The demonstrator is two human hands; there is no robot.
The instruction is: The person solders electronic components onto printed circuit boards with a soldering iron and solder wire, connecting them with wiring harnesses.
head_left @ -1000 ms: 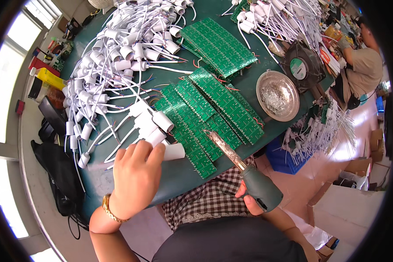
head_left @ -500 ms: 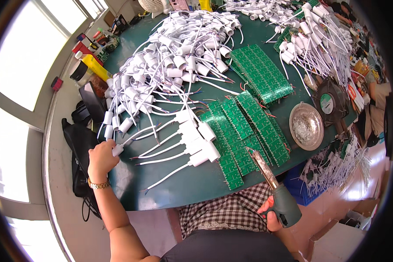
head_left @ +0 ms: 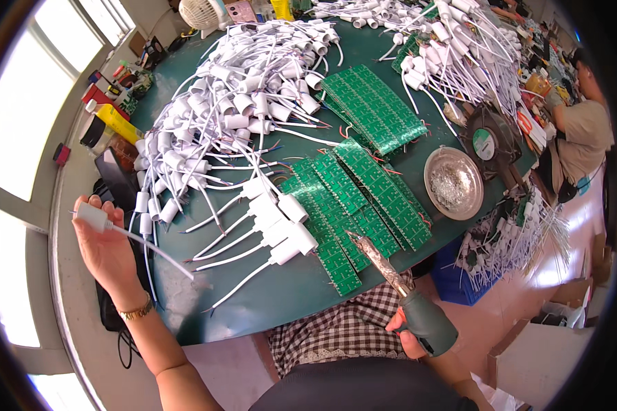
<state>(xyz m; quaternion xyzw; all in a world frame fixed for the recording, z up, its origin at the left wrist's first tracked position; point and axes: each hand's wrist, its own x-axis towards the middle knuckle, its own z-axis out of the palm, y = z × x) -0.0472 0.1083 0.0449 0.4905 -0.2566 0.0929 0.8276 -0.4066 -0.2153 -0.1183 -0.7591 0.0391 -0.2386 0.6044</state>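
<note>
Since the earlier frame, the left hand has moved farther out past the surface's left edge, pinching a white socket, its cable trailing. Wrapped around a soldering iron, the right hand keeps its tip at the green boards; dipping could scorch them if hot. On the fan, the round label is illegible.

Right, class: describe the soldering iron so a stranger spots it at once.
Find the green table, then the circuit boards near its front edge. Nearby, the right hand grips the soldering iron: unlike the flat circuit boards, it has a thick dark handle.
</note>
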